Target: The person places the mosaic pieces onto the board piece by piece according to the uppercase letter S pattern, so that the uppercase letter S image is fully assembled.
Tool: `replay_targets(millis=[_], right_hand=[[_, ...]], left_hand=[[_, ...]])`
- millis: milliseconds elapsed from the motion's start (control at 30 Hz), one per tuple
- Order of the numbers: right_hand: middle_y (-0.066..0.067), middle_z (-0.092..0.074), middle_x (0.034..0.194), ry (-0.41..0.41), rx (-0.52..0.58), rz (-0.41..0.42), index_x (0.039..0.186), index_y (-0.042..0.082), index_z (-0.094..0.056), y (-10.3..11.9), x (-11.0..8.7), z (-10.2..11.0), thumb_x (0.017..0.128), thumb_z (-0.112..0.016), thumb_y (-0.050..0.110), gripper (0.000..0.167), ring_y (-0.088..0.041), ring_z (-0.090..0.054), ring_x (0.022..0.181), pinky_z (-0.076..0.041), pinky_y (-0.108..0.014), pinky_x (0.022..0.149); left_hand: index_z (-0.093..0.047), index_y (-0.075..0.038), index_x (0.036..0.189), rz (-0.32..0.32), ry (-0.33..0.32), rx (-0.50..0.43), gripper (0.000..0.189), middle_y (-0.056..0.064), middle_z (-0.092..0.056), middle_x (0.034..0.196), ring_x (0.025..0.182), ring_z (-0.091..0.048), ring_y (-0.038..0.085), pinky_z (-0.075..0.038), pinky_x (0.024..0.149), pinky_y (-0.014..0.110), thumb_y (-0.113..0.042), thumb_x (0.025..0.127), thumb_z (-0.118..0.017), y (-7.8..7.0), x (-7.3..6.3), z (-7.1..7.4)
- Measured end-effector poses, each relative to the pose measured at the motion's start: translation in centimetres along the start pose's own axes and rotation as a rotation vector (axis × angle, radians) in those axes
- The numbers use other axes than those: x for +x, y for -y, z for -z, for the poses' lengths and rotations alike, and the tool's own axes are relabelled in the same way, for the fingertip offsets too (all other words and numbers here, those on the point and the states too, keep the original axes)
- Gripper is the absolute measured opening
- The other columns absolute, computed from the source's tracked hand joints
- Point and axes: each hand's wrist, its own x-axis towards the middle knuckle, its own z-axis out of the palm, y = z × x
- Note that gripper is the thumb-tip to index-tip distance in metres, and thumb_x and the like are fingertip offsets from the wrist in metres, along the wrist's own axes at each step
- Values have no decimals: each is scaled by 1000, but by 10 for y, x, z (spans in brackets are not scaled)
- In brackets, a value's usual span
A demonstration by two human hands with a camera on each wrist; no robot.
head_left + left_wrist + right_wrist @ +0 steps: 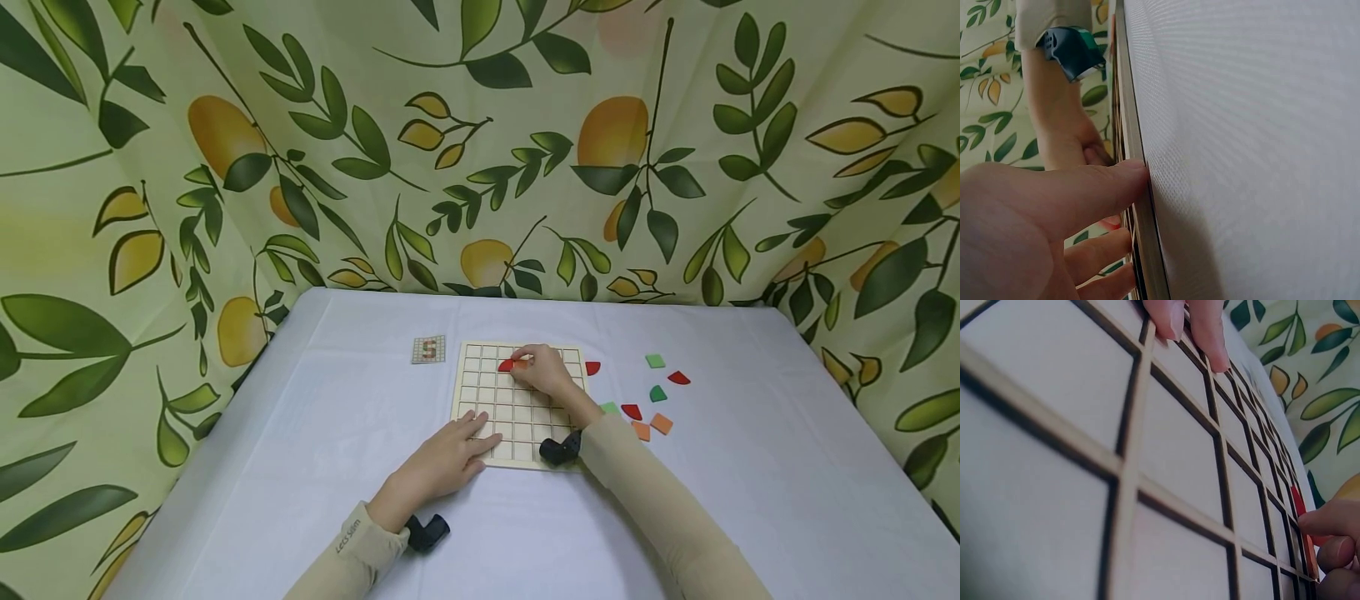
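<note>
A wooden grid board [480, 398] with raised dividers lies on the table. Toward its far side, a red quarter-round tile [506, 366] sits in a cell. Just right of it my right hand [543, 372] pinches an orange tile [521, 364] at the board, its fingers curled and partly covering it. In the right wrist view the red tile [1298, 501] and orange tile [1312, 557] show beside the fingertips. My left hand [447, 454] rests spread over the board's near left corner; its thumb [1104, 187] touches the board's side edge.
Loose tiles lie right of the board: green squares [656, 361], a dark green piece [657, 393], red quarter-rounds [678, 377] and orange squares [662, 423]. A small pattern card [428, 350] lies to the left. A leaf-print curtain [480, 167] hangs behind the white-covered table [337, 392].
</note>
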Motion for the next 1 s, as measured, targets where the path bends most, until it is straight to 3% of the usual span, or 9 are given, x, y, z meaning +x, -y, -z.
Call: replay_targets(millis=[233, 1000], right_hand=[[3, -47, 58, 2, -4, 4, 111, 4, -70, 0, -2, 2, 83, -67, 13, 30, -11, -39, 55, -32, -21, 50], [6, -33, 50, 5, 16, 78, 113, 4, -69, -7, -10, 3, 85, -69, 14, 30, -9, -29, 48, -25, -21, 48]], left_hand=[[-54, -17, 139, -3, -1, 10, 43, 16, -42, 152, 144, -37, 37, -35, 118, 48, -21, 96, -56, 0, 0, 0], [-53, -18, 139, 3, -1, 12, 43, 17, -41, 153, 144, -37, 37, -35, 118, 48, -21, 97, -55, 0, 0, -1]])
